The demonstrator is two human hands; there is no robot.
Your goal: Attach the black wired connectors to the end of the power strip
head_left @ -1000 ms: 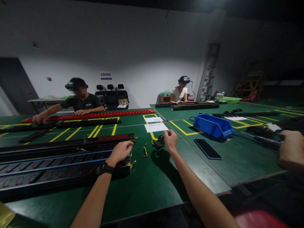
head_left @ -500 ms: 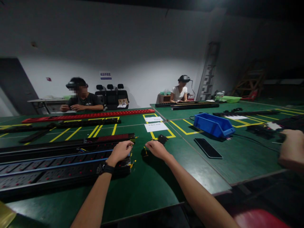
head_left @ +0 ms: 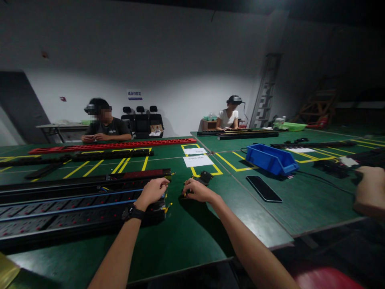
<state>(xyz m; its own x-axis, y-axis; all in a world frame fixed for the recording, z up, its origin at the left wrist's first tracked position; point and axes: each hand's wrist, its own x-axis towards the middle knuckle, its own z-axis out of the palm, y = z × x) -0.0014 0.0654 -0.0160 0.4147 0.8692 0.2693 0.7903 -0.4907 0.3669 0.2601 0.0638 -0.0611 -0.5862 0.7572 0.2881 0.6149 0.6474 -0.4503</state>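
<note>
My left hand [head_left: 154, 191], with a black watch on the wrist, rests at the right end of a long black power strip [head_left: 90, 200] with red dots and blue edges. Its fingers are curled together beside a yellow-tipped wire end [head_left: 167, 208]; what they pinch is hidden. Across a small gap, my right hand [head_left: 199, 190] bends its fingers down around a small black part [head_left: 182, 196] with a yellow bit, low over the green table. Just behind that hand lies another black piece [head_left: 206, 176].
Right of my hands lie a phone [head_left: 264, 188] and a blue bin [head_left: 270, 159]. White papers [head_left: 197, 161] and a long red rail [head_left: 114, 145] are farther back. Another person's hand [head_left: 370, 190] is at the right edge. Two people sit across the table.
My right hand's fingers have turned down and closed over the small black part, which showed more plainly before. My left hand stays at the strip's end.
</note>
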